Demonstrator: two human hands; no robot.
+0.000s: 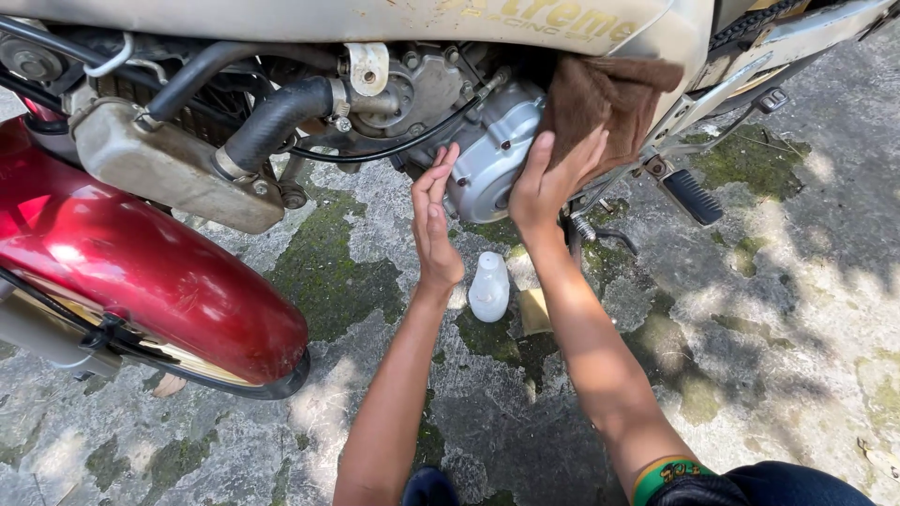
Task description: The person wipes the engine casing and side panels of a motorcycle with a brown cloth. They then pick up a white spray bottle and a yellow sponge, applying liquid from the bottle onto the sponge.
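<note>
While a red fender [141, 272] fills the left edge of the view, a dull metal tank [159, 164] and a black rubber hose [277, 117] sit just to its right, under the motorbike's pale body panel [375, 19]. Further right, the left hand [433, 225] stands edge-on with its fingers straight and pressed together, holding nothing; its fingertips reach up to the left rim of the round silver engine cover [492, 155], though whether they touch it cannot be told. Below and between the two forearms, a small white plastic bottle [488, 286] stands upright on the mossy stone ground [328, 272], with a yellowish sponge [534, 311] just beside it. On the other side of the engine cover, the right hand [548, 183] lies flat, fingers spread slightly, pressing a brown cloth [609, 98] against the bike; the cloth sits above and to the right of the palm, draped over the cover's right edge and under the fingertips. Farther right, a black footrest [692, 195] sticks out over the ground.
</note>
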